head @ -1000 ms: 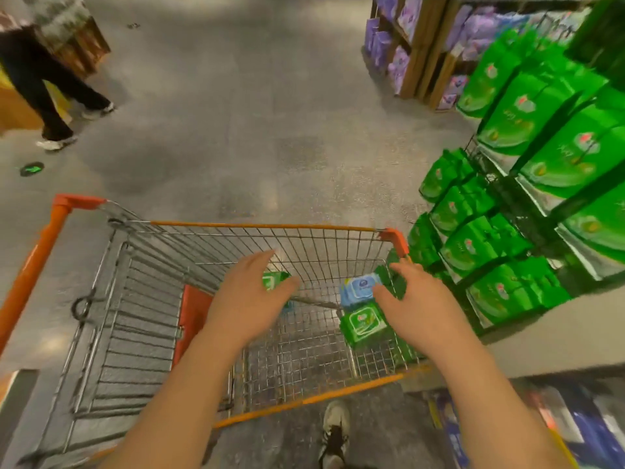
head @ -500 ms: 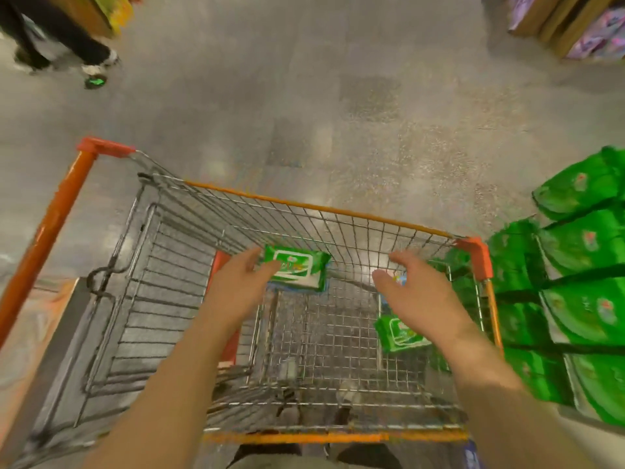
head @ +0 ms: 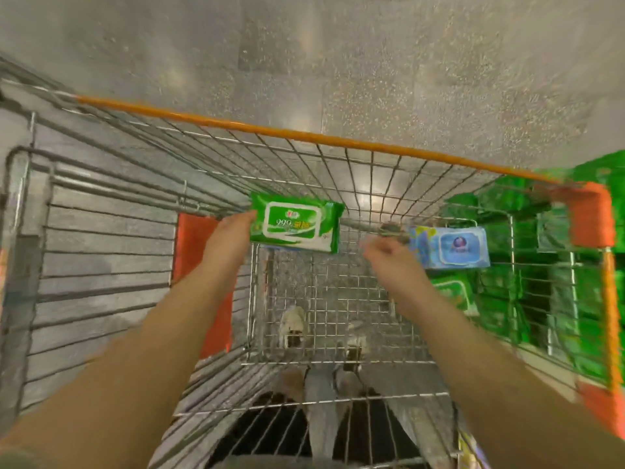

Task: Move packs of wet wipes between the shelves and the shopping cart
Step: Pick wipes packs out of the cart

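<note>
I look straight down into a wire shopping cart (head: 304, 134) with an orange rim. My left hand (head: 227, 243) grips the left end of a green pack of wet wipes (head: 295, 227) and holds it over the basket, label up. My right hand (head: 394, 265) has curled fingers at the left edge of a blue pack of wet wipes (head: 451, 247) inside the cart. Blur hides whether it grips that pack. Another green pack (head: 455, 294) lies below the blue one, partly hidden by my right forearm.
Stacked green packs (head: 548, 299) on the shelf show through the cart's right wire wall. An orange seat flap (head: 192, 247) hangs at the cart's left inner side. My shoes (head: 293, 328) are visible through the basket floor. Grey speckled floor lies beyond the cart.
My view tipped further down over the cart. The left hand has carried the green pack up and toward the basket's middle. The right hand curled its fingers beside the blue pack.
</note>
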Demonstrator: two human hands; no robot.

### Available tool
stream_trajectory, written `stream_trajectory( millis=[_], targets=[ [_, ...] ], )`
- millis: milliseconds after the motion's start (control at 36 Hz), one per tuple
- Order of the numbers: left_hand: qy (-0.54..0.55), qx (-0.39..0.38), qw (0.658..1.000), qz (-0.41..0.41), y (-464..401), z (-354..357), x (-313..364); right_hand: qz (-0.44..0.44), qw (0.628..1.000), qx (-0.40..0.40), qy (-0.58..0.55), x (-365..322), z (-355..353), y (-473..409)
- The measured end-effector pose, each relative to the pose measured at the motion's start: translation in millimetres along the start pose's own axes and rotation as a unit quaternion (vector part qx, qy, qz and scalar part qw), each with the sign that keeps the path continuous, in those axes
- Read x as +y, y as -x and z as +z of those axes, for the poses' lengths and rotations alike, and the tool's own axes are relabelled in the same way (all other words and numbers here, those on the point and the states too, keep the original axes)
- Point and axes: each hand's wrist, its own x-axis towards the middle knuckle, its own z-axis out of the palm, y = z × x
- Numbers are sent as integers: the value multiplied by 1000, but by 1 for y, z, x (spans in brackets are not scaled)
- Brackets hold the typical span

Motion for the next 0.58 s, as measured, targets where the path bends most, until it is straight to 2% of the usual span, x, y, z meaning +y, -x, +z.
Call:
stream_trajectory(
  millis=[56, 139, 222, 333, 583],
  targets=[
    [-1, -2, 1000, 8, -26, 7, -6, 18, 1000, 1, -16, 4, 12, -20],
    [51, 7, 999, -10, -70, 17, -19, 20, 1000, -4, -9, 5, 29, -47],
    [96, -24, 995, -26, -88, 25, -22, 26, 999, -11, -15, -2, 45, -70],
    [90, -43, 995, -26, -93, 34, -6, -1, 999, -34, -16, -7, 65, -97],
    [74, -104, 991, -43, -125, 46, -20, -7, 984, -130, -123, -5, 89, -129]
  ],
)
